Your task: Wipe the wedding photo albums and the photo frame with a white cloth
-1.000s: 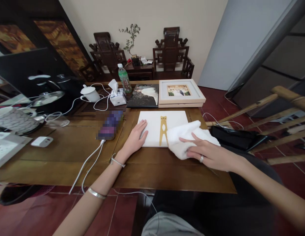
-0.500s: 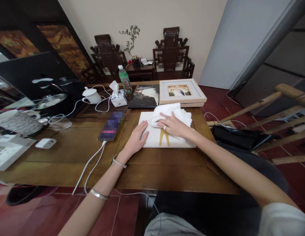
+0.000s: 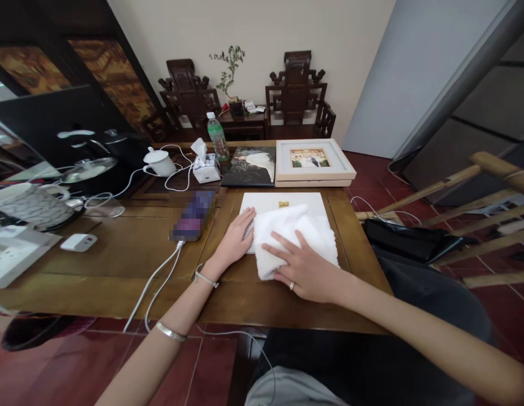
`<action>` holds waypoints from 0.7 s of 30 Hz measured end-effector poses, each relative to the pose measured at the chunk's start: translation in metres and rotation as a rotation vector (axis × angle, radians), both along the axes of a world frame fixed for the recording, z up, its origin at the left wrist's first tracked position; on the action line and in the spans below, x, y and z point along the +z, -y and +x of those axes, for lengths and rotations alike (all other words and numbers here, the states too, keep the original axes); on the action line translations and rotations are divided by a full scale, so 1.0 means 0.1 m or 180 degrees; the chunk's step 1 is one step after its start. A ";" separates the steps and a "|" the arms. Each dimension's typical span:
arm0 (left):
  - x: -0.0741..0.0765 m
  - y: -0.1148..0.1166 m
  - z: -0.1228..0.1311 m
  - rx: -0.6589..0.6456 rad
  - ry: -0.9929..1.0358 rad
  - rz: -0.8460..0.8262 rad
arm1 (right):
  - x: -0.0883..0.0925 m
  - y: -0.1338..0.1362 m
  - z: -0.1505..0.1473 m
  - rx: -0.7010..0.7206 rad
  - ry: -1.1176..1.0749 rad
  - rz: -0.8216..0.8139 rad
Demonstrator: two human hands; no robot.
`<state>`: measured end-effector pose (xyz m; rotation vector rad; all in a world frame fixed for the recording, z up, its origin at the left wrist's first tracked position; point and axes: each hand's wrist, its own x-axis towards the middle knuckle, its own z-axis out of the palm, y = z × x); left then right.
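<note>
On the table in front of me lies a flat white rectangular panel (image 3: 262, 202) with a small gold mark near its far edge. A folded white towel (image 3: 278, 223) covers most of its near part and hangs over the near edge. My right hand (image 3: 306, 268) lies spread on the towel, pressing it from above, with the fingers apart. Along the panel's left edge rests my left hand (image 3: 236, 239), its fingers stretched flat and touching the panel. The gold design on the panel's lower part is hidden under the towel.
Behind the panel are a dark photo panel (image 3: 247, 176) and a white picture frame (image 3: 344, 163). A phone (image 3: 194, 217) with a white cable lies left. Further off stand a tissue box (image 3: 206, 169), a green-labelled bottle (image 3: 218, 141), a lidded cup (image 3: 160, 163) and a kettle (image 3: 29, 206).
My right hand has slid the towel toward me, from the panel's far part over its near edge. The gold mark near the far edge now shows. My left hand has stayed put.
</note>
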<state>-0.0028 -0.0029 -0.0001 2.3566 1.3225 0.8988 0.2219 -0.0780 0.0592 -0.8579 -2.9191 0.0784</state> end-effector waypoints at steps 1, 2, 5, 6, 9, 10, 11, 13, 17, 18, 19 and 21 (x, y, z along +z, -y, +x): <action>0.00 0.00 0.00 0.0001 -0.0017 0.0000 | -0.01 0.03 -0.01 -0.0011 -0.0013 0.0015; 0.00 0.00 0.00 0.0003 -0.0039 -0.0001 | -0.02 0.04 -0.01 -0.0029 -0.0034 0.0011; 0.01 0.00 0.00 0.0026 -0.0093 -0.0015 | 0.00 -0.10 -0.02 -0.0053 -0.0129 -0.0093; 0.01 0.01 0.00 0.0029 -0.0101 -0.0019 | 0.01 -0.20 -0.02 -0.0072 -0.0175 -0.0136; 0.02 0.02 0.01 0.0036 -0.0061 -0.0020 | 0.05 -0.54 -0.02 -0.0175 -0.0268 -0.0274; 0.03 0.02 0.01 0.0044 -0.0037 -0.0024 | 0.05 -0.67 -0.02 -0.0232 -0.0275 -0.0302; 0.03 0.03 0.01 0.0057 -0.0013 -0.0036 | 0.05 -0.79 -0.02 -0.0294 -0.0279 -0.0314; 0.04 0.03 0.02 0.0088 0.0010 -0.0068 | 0.03 -1.00 -0.03 -0.0404 -0.0300 -0.0305; 0.05 0.03 0.02 0.0100 0.0015 -0.0092 | -0.03 -1.13 -0.03 -0.0344 -0.0292 -0.0165; 0.05 0.03 0.03 0.0094 0.0015 -0.0087 | -0.05 -1.10 -0.02 -0.0297 -0.0278 -0.0088; 0.05 0.03 0.03 0.0087 0.0012 -0.0082 | -0.06 -1.05 0.00 -0.0246 -0.0263 -0.0013; 0.04 0.03 0.03 0.0079 -0.0001 -0.0061 | -0.06 -0.91 0.03 -0.0146 -0.0231 0.0080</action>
